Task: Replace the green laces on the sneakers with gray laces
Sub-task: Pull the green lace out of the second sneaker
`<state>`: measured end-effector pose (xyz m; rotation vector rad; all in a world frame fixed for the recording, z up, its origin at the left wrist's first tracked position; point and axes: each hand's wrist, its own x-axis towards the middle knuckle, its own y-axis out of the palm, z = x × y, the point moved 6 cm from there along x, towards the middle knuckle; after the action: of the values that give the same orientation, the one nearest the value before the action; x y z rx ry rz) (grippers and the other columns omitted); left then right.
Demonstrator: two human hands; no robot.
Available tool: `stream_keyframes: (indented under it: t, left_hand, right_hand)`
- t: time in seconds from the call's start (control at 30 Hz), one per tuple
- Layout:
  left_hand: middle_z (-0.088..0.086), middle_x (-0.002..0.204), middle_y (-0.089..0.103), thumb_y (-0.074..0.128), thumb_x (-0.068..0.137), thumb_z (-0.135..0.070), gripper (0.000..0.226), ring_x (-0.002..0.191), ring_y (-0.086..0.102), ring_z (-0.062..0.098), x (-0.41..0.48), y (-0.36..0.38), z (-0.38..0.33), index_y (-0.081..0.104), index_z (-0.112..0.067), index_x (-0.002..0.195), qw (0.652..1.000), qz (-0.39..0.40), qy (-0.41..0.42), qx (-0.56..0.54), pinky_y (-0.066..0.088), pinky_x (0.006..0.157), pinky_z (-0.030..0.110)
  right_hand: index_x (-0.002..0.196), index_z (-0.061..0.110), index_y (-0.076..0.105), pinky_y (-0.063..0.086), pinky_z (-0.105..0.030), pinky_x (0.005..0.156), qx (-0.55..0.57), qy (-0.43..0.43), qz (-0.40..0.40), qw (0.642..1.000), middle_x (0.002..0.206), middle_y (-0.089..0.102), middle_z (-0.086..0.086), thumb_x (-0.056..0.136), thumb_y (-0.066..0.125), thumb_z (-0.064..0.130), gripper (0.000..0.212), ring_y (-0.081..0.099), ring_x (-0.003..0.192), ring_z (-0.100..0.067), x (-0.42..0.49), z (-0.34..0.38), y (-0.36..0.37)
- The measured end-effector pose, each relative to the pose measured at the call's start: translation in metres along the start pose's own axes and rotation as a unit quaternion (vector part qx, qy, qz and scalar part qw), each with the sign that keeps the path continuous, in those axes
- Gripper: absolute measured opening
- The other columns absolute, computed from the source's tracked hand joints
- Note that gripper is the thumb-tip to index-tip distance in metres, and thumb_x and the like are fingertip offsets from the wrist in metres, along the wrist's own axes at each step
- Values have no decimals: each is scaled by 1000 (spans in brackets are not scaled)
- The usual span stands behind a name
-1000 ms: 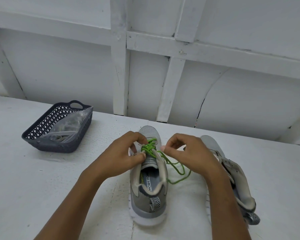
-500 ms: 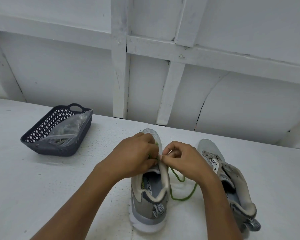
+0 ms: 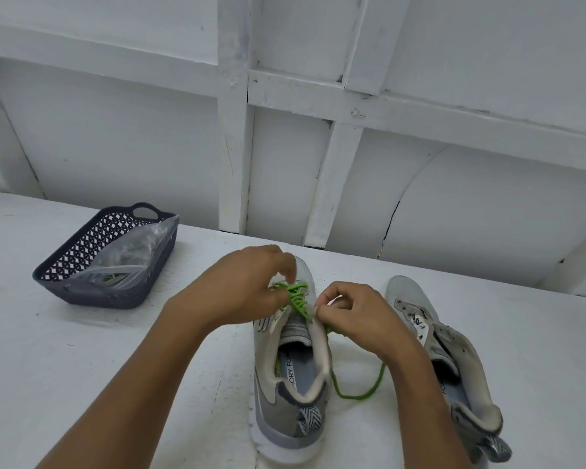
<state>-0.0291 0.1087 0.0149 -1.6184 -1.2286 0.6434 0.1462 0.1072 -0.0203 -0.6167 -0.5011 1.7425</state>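
A grey sneaker [image 3: 290, 394] stands on the white table in front of me, toe pointing away, threaded with a green lace [image 3: 296, 296]. My left hand [image 3: 244, 286] pinches the lace crossings near the toe end of the eyelets. My right hand [image 3: 356, 319] pinches the lace at the right eyelet edge; a loose loop of green lace [image 3: 359, 394] trails on the table beside the shoe. The second grey sneaker [image 3: 444, 360] lies to the right with no lace visible in its eyelets.
A dark perforated plastic basket [image 3: 65, 269] sits at the left, holding a clear plastic bag [image 3: 129, 252] with pale laces inside. A white panelled wall rises close behind the table's far edge [image 3: 454, 269].
My left hand has moved up toward the toe, uncovering the green lace crossings. My right hand stays at the right eyelet row, and the loose loop lies lower beside the shoe.
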Motion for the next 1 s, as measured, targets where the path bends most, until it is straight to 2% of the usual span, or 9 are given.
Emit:
stream_keyframes:
  t: [0.1, 0.2, 0.4, 0.5, 0.57, 0.67, 0.83, 0.9, 1.0]
  left_hand:
    - [-13, 106, 54, 63, 87, -45, 20, 101, 51, 9, 2, 14, -16, 65, -30, 101, 999, 27, 44, 17, 47, 82, 32]
    - [-12, 104, 51, 65, 88, -37, 12, 98, 52, 12, 5, 27, -24, 67, -28, 97, 996, 37, 72, 27, 47, 78, 32]
    - [-13, 102, 66, 68, 90, -31, 10, 98, 59, 7, 8, 10, -15, 64, -24, 83, 982, -29, 68, -176, 48, 90, 35]
    - [8, 93, 76, 63, 90, -29, 14, 96, 72, 26, 3, -6, -5, 60, -15, 86, 871, -43, 16, -489, 50, 97, 45]
    - [14, 74, 71, 56, 97, -19, 14, 78, 71, 35, 3, -5, -4, 53, -10, 87, 804, -28, -5, -593, 52, 90, 49]
    - [1, 59, 53, 57, 100, -19, 13, 55, 54, 23, 8, 9, -3, 51, -10, 93, 852, -9, -40, -523, 53, 73, 46]
    - [-11, 77, 57, 69, 88, -41, 16, 70, 53, 5, 8, 23, -18, 61, -32, 100, 985, 63, 12, -161, 42, 63, 23]
    - [-11, 90, 56, 69, 86, -42, 14, 83, 55, 9, 6, 28, -21, 67, -31, 95, 995, 81, 31, -45, 46, 71, 28]
    - [-13, 95, 52, 67, 89, -36, 10, 87, 51, 8, 7, 27, -23, 71, -28, 93, 997, 56, 52, -30, 44, 75, 29]
  right_hand:
    - [78, 23, 69, 48, -34, 69, 9, 0, 0, 1000, 58, 65, 4, 79, 67, 29, 6, 55, 58, -12, 1, -1, 0]
    - [77, 23, 69, 47, -33, 68, 15, 2, -8, 1000, 57, 62, 2, 79, 63, 24, 7, 52, 58, -11, 1, -4, 1]
    - [75, 22, 71, 56, -47, 85, 56, 16, 7, 998, 76, 72, -14, 64, 56, 33, 22, 63, 66, -16, -1, -4, -1]
    - [77, 18, 72, 57, -48, 87, 82, 30, 13, 996, 79, 73, -17, 62, 57, 29, 24, 66, 68, -19, -1, -7, -4]
    - [82, 11, 71, 58, -49, 87, 96, 40, 21, 994, 81, 72, -21, 63, 58, 25, 27, 67, 68, -23, 1, -10, -6]
    - [84, 8, 71, 59, -46, 86, 103, 46, 26, 993, 77, 72, -18, 63, 58, 23, 29, 67, 69, -22, 3, -12, -5]
    - [79, 14, 71, 59, -44, 84, 89, 39, 20, 995, 74, 72, -12, 63, 59, 27, 24, 67, 67, -17, 4, -9, -1]
    - [79, 15, 72, 58, -46, 85, 82, 35, 20, 996, 78, 73, -16, 62, 60, 30, 25, 65, 66, -16, 4, -7, 1]
    - [78, 16, 72, 56, -47, 86, 85, 33, 24, 996, 81, 73, -16, 55, 62, 39, 34, 64, 66, -14, 2, -4, 2]
